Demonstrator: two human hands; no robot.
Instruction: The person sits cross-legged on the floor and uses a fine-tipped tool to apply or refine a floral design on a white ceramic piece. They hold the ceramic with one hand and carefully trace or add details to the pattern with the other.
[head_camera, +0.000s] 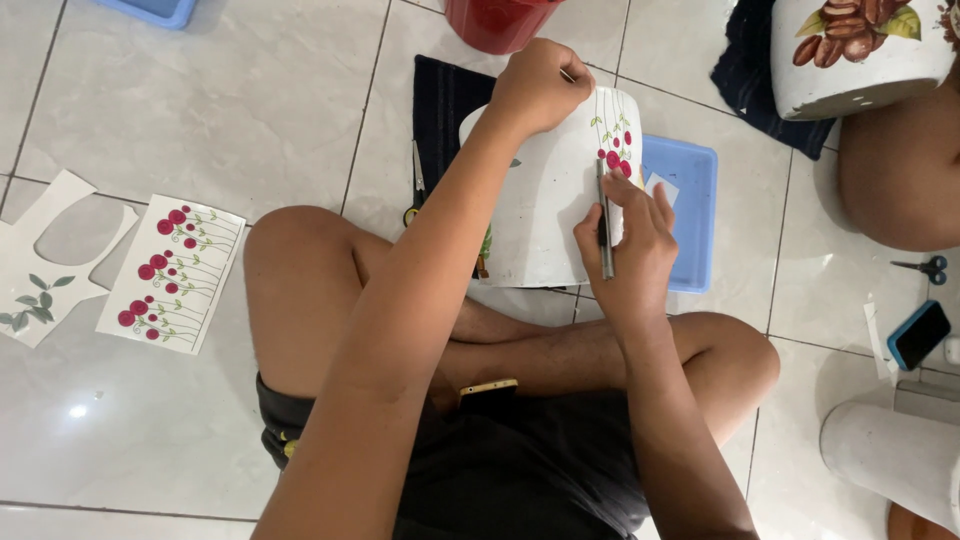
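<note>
We're cross-legged on the white tiled floor (230, 90), with the white cylindrical ceramic pot (540, 200) tipped on its side just past our knees, so its wall faces up as a working surface. Left hand (540, 85) is fisted over the pot's far rim, apparently bracing it against rolling. Right hand (625, 245) lies flat on the pot's near side, fingers pressing beside the red rose decal (615, 150), with a slim grey pen-like tool (604, 225) pinned under the fingers, probably kept ready there. Hands well apart, both on the pot.

Relative to the pot:
- blue shallow plastic tray (695, 215) just right, partly under it
- dark cloth (440, 100) left and beneath, likely padding
- small scissors (415, 185) on the cloth's left edge
- sheet of red rose decals (170, 272) well left, a cut-out leaf sheet (45, 265) beyond
- red bucket (495, 20) beyond
- another person's decorated white pot (860, 50) far right
</note>
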